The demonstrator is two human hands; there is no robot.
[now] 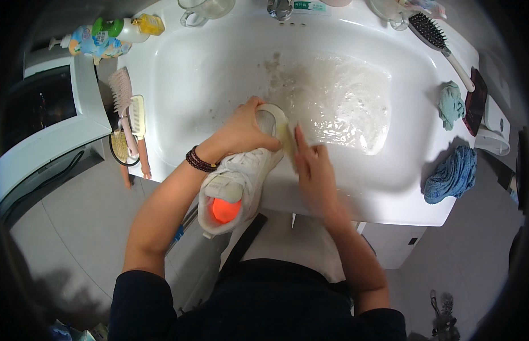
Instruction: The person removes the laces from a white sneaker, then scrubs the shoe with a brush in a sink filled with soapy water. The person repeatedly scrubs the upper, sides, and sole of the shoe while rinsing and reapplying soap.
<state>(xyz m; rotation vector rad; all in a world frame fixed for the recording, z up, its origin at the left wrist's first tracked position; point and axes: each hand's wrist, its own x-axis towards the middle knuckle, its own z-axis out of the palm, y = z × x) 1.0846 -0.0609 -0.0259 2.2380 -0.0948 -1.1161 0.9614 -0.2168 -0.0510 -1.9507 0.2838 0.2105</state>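
Observation:
A white lace-up sneaker (243, 179) with an orange insole showing at its opening is held over the near edge of the white sink (196, 98). Around its toe part my left hand (243, 128) is closed, the thumb across the upper near the laces. A pale, motion-blurred brush (286, 140) touches the side of the toe. My right hand (313, 166), also blurred, grips this brush from the right. Foamy, cloudy water (349, 106) lies in the basin, with brown dirt spots to its left.
The chrome faucet (280, 9) is at the back. Pump bottles (98, 40) stand at the left rear; a pink hairbrush (121, 93) and combs lie on the left rim. Along the right rim are a black-bristled hairbrush (435, 38), a green cloth (451, 105) and a blue cloth (452, 177).

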